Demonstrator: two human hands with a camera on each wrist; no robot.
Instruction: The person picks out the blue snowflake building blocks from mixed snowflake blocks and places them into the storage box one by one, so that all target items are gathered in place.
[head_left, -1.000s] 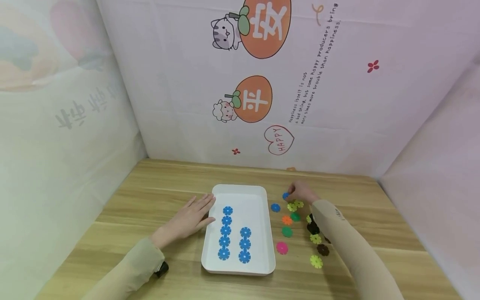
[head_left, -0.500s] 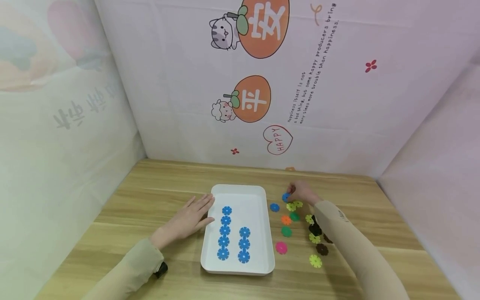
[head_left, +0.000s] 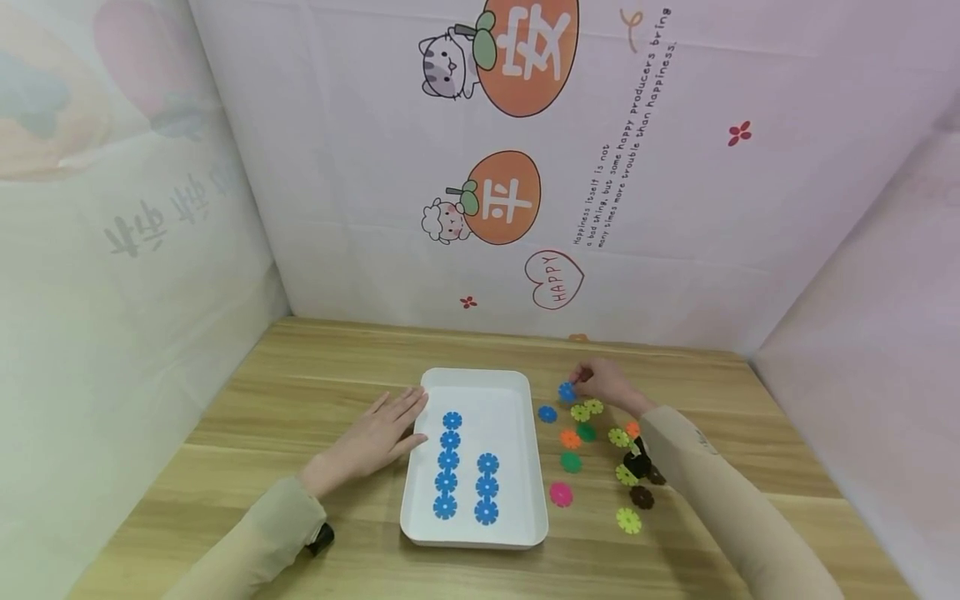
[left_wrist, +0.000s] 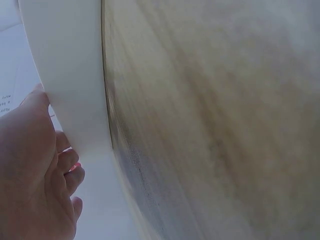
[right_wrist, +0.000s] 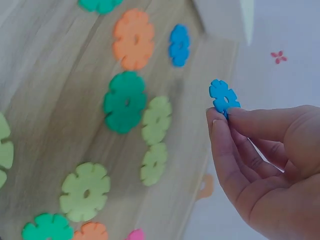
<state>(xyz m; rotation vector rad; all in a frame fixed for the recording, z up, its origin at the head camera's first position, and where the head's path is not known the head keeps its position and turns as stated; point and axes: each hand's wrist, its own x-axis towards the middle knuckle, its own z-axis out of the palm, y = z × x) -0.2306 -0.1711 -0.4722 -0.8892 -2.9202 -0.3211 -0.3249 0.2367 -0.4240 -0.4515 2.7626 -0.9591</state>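
Between thumb and index finger, my right hand (head_left: 604, 382) pinches a blue snowflake disc (right_wrist: 223, 95), a flat round piece with notched edges. In the right wrist view the disc is tilted and shows above the tabletop. My left hand (head_left: 377, 437) rests with extended fingers on the left rim of the white tray (head_left: 504, 408). Inside the tray lie two joined columns of blue snowflake discs, a longer left one (head_left: 448, 459) and a shorter right one (head_left: 487, 487). A loose blue disc (head_left: 547, 414) lies just right of the tray.
Right of the tray, several loose discs are spread over the wooden table (head_left: 337, 358): yellow-green (head_left: 629, 521), green (head_left: 571, 462), orange (head_left: 571, 438), pink (head_left: 561, 494) and dark brown (head_left: 642, 497). White printed cloth walls (head_left: 360, 208) enclose the table's back and sides.
My right hand has shifted slightly left with the blue snowflake disc, which now shows more fully beyond the fingertips. My left hand stays on the tray rim.
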